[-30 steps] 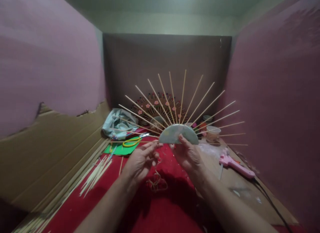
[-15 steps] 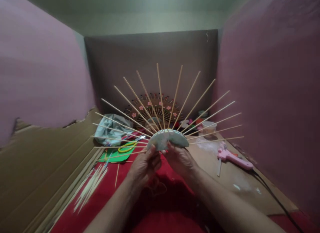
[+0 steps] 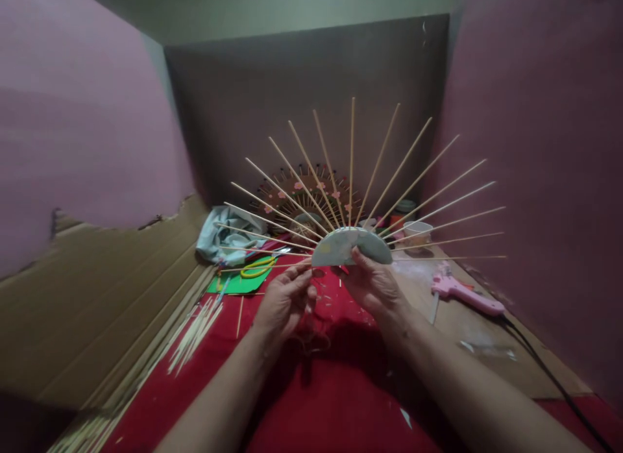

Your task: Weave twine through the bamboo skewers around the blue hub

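Aloft over red cloth, a pale half-disc with fanned wooden sticks sits pinched by the right hand — the left hand, nearly closed, is at its left corner, grip unclear.

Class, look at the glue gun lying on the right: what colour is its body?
The glue gun is pink, best seen in the head view.

Pale half-disc stands flat edge down, sticks fanning outward
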The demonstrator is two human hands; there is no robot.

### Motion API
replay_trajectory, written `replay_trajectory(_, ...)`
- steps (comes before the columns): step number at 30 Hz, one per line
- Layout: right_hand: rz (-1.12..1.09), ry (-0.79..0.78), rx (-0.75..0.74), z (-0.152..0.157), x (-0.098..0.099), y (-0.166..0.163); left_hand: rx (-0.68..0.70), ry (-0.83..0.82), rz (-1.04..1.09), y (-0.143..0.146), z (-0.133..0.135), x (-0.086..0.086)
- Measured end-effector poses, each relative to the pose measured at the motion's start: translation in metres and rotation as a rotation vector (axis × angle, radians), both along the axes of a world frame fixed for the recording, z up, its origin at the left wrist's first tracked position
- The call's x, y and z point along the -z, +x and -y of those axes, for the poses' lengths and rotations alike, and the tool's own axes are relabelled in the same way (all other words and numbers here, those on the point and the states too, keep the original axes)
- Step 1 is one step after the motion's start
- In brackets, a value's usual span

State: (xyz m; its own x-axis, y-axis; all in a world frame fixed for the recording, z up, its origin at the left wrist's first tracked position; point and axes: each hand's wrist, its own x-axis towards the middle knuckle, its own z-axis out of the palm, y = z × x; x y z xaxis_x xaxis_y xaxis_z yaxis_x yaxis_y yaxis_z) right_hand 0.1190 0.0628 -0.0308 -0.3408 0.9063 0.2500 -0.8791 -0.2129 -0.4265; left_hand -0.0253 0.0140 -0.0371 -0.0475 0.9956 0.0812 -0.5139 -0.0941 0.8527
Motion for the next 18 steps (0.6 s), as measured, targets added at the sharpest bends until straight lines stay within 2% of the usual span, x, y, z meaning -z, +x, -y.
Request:
replay_trajectory(7,-0.025,-0.138,-0.071,0.001,0.002,-0.002,-0.078,0.033,0.035,0.008,-0.001,0.001)
replay_trajectory(11,-0.033,-0.236,-0.098,0.004,-0.001,-0.002,-0.055,0.07,0.013,0.008,-0.001,0.002)
replay_trajectory(18,0.023,-0.225,-0.072,0.005,0.003,-0.001,-0.044,0.1,0.021,0.018,0.005,0.006)
